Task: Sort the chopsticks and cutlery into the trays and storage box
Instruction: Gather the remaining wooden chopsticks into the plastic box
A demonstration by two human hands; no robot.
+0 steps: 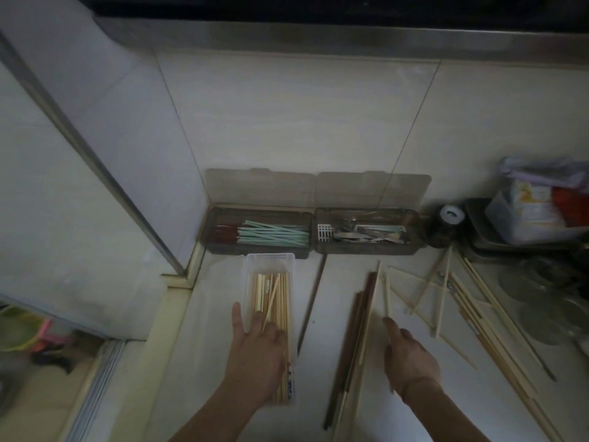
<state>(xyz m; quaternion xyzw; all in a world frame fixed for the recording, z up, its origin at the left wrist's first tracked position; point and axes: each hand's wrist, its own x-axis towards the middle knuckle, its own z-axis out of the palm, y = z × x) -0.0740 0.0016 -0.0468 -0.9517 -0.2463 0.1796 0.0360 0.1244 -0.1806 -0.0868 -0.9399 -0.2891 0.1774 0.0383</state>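
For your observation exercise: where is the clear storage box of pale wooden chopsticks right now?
In the head view, the clear storage box sits left of centre on the counter, just in front of the tray of green chopsticks, with the left hand resting on its chopsticks.

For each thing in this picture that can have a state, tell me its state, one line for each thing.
Left tray: lid open, holds green and dark red chopsticks.
Right tray: lid open, holds metal cutlery.
Clear storage box: no lid on, partly filled with pale wooden chopsticks.
Loose chopsticks: scattered on the counter, unsorted.
Left hand: resting on the box's chopsticks.
Right hand: pinching one pale chopstick.
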